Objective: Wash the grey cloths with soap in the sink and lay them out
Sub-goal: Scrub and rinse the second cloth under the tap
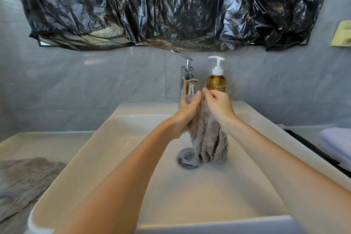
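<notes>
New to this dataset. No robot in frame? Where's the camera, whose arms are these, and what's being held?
There is no robot here: a person works with bare hands. The single picture comes from a wide-angle camera worn on the head, looking forward and down, so the two forearms reaching in are the wearer's own. The left hand and right hand both grip one bunched grey cloth near its top, just under the faucet, where water appears to be running. The cloth hangs down into the white sink, with its lower end by the drain. Behind it stands an amber pump bottle labelled body soap. A second grey cloth lies spread on the counter to the left, and a folded pale towel sits at the right. Black plastic sheeting hangs on the wall above.
</notes>
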Demonstrator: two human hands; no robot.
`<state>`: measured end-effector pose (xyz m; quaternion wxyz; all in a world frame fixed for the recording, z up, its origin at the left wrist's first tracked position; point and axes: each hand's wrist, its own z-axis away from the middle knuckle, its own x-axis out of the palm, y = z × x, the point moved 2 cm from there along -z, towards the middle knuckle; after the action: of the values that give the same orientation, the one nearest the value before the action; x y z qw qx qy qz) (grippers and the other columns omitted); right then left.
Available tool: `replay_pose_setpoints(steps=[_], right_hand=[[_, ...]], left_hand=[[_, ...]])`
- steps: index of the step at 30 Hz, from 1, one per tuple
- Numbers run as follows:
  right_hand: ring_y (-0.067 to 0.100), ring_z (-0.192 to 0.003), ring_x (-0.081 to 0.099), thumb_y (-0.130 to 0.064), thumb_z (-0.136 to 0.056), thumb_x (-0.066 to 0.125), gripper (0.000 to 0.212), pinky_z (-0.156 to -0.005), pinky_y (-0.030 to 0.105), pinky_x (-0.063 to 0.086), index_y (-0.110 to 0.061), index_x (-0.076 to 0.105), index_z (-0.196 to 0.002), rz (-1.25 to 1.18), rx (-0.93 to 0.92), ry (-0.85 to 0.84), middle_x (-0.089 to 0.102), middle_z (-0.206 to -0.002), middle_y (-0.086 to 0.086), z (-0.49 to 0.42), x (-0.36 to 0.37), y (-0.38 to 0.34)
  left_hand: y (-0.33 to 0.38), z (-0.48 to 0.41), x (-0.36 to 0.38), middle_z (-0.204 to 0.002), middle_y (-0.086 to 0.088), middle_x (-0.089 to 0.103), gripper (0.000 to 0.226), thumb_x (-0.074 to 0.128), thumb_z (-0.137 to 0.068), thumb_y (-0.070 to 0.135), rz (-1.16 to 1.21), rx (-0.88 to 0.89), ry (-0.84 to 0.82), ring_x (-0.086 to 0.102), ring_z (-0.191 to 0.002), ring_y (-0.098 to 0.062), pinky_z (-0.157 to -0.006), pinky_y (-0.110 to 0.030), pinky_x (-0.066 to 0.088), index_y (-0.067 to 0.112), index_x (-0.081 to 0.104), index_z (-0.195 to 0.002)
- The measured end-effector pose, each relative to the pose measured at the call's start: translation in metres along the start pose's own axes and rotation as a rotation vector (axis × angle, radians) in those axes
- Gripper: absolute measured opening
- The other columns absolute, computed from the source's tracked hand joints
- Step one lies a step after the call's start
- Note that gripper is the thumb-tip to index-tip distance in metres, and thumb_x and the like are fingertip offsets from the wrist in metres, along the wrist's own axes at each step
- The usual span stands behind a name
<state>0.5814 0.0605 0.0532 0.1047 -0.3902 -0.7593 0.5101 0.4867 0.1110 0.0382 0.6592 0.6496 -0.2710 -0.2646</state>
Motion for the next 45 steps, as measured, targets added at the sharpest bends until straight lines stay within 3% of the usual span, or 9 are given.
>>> replay_pose_setpoints(steps=[8,11,16,21,25,30,34,40,45], right_hand=[[0.011,-0.06,0.047,-0.057,-0.087,0.058,0.047,-0.06,0.03,0.036,-0.015,0.054,-0.066,0.278,-0.06,-0.175,0.049,-0.06,-0.005,-0.005,-0.009,0.005],[0.012,-0.083,0.066,-0.069,-0.065,0.07,0.052,-0.078,0.032,0.054,-0.02,0.07,-0.085,0.23,0.079,-0.405,0.072,-0.084,-0.005,-0.006,-0.009,0.007],[0.011,-0.096,0.067,-0.038,-0.089,0.065,0.019,-0.079,0.017,0.05,-0.02,0.07,-0.094,0.035,0.203,-0.554,0.074,-0.095,-0.005,-0.005,-0.02,0.012],[0.025,-0.098,0.066,-0.043,-0.094,0.056,0.045,-0.092,0.038,0.049,0.0,0.065,-0.1,-0.057,0.131,-0.36,0.071,-0.099,0.014,-0.006,-0.01,0.004],[0.005,-0.059,0.044,-0.035,-0.099,0.05,0.033,-0.056,0.017,0.035,-0.015,0.05,-0.072,0.013,-0.097,-0.161,0.047,-0.063,-0.007,0.013,0.017,-0.01],[0.027,-0.084,0.062,-0.038,-0.101,0.041,0.034,-0.07,0.034,0.044,-0.015,0.056,-0.082,0.183,0.054,-0.019,0.062,-0.08,0.006,0.004,0.022,-0.001],[0.025,-0.084,0.062,-0.036,-0.101,0.038,0.031,-0.068,0.036,0.046,-0.016,0.056,-0.087,0.403,-0.066,-0.05,0.061,-0.08,0.002,0.008,0.026,-0.002],[0.028,-0.084,0.059,-0.033,-0.103,0.032,0.035,-0.069,0.033,0.042,-0.021,0.052,-0.076,0.409,0.045,-0.063,0.061,-0.081,0.003,0.001,0.019,-0.002],[0.023,-0.076,0.055,-0.029,-0.101,0.036,0.036,-0.067,0.034,0.04,-0.012,0.055,-0.076,0.221,-0.065,-0.071,0.058,-0.073,0.003,0.014,0.02,-0.011]], left_hand=[[0.002,0.001,-0.027,-0.085,0.0,0.064,0.012,0.062,-0.092,0.029,-0.155,0.223,0.322,0.062,-0.08,-0.016,-0.067,-0.025,0.051,0.017,0.058,-0.091],[0.005,0.001,-0.032,-0.09,-0.006,0.069,0.013,0.066,-0.089,0.03,-0.143,0.317,0.457,0.066,-0.089,-0.025,-0.081,-0.039,0.056,0.019,0.06,-0.087],[0.015,0.007,-0.041,-0.095,-0.004,0.067,0.018,0.063,-0.091,0.034,-0.063,0.344,0.562,0.065,-0.093,-0.022,-0.086,-0.038,0.054,0.016,0.059,-0.092],[0.004,0.0,-0.046,-0.119,-0.005,0.063,0.061,0.055,-0.08,0.063,0.032,0.133,0.577,0.06,-0.109,-0.024,-0.098,-0.044,0.048,0.012,0.057,-0.115],[0.002,0.0,-0.026,-0.102,-0.009,0.064,0.04,0.045,-0.097,0.046,-0.021,0.059,0.493,0.062,-0.096,-0.025,-0.086,-0.036,0.051,0.008,0.055,-0.104],[0.001,0.001,0.001,-0.097,-0.012,0.071,0.04,0.042,-0.098,0.04,-0.057,0.177,0.48,0.066,-0.093,-0.026,-0.087,-0.041,0.054,0.01,0.068,-0.097],[0.004,-0.003,-0.002,-0.1,-0.017,0.069,0.036,0.043,-0.099,0.036,-0.114,0.164,0.484,0.064,-0.098,-0.031,-0.083,-0.038,0.05,0.015,0.065,-0.08],[0.002,0.004,0.001,-0.11,-0.008,0.069,0.043,0.039,-0.099,0.043,-0.254,0.175,0.435,0.063,-0.102,-0.024,-0.095,-0.04,0.05,0.014,0.067,-0.114],[0.017,0.001,-0.009,-0.096,-0.009,0.07,0.042,0.04,-0.098,0.048,-0.312,0.201,0.513,0.063,-0.094,-0.028,-0.089,-0.04,0.05,0.017,0.066,-0.086]])
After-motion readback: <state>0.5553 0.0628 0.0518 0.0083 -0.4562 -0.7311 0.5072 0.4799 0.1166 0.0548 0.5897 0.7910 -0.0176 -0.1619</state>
